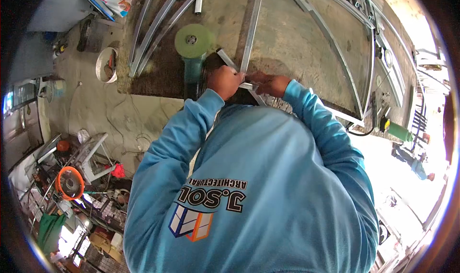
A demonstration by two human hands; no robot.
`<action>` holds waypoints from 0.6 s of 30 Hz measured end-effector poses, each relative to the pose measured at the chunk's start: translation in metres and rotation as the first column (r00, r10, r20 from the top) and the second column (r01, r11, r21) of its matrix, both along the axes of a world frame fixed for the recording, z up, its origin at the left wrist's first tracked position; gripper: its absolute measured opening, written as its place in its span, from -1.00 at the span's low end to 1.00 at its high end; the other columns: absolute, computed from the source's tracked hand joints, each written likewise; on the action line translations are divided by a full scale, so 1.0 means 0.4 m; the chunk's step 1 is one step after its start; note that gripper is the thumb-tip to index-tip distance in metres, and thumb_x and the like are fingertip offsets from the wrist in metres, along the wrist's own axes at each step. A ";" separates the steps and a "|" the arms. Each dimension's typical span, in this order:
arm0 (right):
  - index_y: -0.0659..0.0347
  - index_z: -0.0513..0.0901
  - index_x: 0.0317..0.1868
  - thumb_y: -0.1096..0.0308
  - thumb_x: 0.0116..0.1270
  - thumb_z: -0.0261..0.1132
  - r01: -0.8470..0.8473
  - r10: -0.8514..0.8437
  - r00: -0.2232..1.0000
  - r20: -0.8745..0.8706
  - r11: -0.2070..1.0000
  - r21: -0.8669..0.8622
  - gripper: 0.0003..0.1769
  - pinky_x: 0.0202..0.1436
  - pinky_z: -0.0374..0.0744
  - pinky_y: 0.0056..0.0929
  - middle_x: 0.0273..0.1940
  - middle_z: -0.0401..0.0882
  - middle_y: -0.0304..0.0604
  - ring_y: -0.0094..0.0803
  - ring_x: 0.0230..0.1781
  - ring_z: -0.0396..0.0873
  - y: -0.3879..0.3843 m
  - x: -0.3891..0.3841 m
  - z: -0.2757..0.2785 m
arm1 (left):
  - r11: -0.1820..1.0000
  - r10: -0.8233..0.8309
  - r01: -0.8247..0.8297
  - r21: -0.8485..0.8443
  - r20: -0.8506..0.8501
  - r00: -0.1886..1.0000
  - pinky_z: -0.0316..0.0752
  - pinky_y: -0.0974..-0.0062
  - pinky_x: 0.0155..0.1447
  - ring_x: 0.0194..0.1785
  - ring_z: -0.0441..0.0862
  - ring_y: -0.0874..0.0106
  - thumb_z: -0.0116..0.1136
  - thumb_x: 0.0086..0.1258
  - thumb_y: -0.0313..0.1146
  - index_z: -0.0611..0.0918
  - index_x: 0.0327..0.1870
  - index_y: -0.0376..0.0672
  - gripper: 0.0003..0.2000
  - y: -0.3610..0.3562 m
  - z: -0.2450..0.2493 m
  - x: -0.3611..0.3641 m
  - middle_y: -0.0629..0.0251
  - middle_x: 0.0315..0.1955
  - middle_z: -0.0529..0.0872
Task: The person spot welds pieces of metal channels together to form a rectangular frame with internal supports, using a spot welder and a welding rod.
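My left hand [224,82] is closed on a short metal tube [225,56] whose dark end points up and to the left. Close beside it, my right hand [272,85] has its fingers curled at the joint where the metal pieces meet. A small bright metal piece [247,86] shows between the two hands. The lower end of a long metal bar [252,26] reaches down to my fingers from the far side of the table. Left of my left hand lies an angle grinder [194,67] with a green disc [190,40] facing up. My fingers hide the exact contact.
Several metal bars [160,28] lie on the worktable [282,38] at the left. A welded metal frame [335,47] spans its right side. A white bucket [100,64] with tools stands left of the table. A second, green grinder [400,131] sits at the right edge. An orange fan [70,183] is lower left.
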State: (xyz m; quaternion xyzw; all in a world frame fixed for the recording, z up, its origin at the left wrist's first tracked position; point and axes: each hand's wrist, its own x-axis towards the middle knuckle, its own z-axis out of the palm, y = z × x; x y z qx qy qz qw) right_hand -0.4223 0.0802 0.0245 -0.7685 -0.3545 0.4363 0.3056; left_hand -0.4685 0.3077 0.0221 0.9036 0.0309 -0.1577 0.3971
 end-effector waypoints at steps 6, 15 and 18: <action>0.25 0.33 0.48 0.29 0.37 0.25 0.044 -0.045 0.996 -0.074 0.999 -0.012 -0.31 0.54 0.24 -0.27 0.48 0.28 0.09 -0.06 0.50 0.25 0.016 -0.003 0.059 | 0.998 -0.006 0.010 -0.066 0.049 0.999 0.42 0.17 -0.38 -0.58 0.55 0.19 0.24 0.38 -0.13 0.71 -0.44 -0.36 -0.61 -0.003 -0.013 -0.005 -0.10 -0.61 0.60; 0.25 0.67 0.09 0.34 0.34 0.24 -0.375 0.292 0.814 0.501 0.924 0.071 -0.66 0.45 0.39 -0.18 0.41 0.36 0.12 -0.04 0.41 0.37 -0.001 0.001 0.006 | 0.992 -0.006 -0.005 -0.124 -0.087 0.996 0.42 0.20 -0.38 -0.56 0.50 0.28 0.29 0.31 -0.12 0.69 -0.46 -0.39 -0.60 0.009 -0.003 0.017 -0.04 -0.65 0.60; 0.17 0.67 0.10 0.33 0.27 0.27 -0.246 0.139 0.732 0.667 0.967 0.069 -0.62 0.43 0.42 -0.16 0.38 0.42 0.08 -0.08 0.36 0.43 -0.046 -0.026 0.038 | 0.994 -0.020 0.007 -0.106 -0.123 0.992 0.41 0.11 -0.37 -0.58 0.52 0.09 0.31 0.24 -0.01 0.65 -0.52 -0.39 -0.53 0.021 -0.009 0.032 -0.10 -0.65 0.57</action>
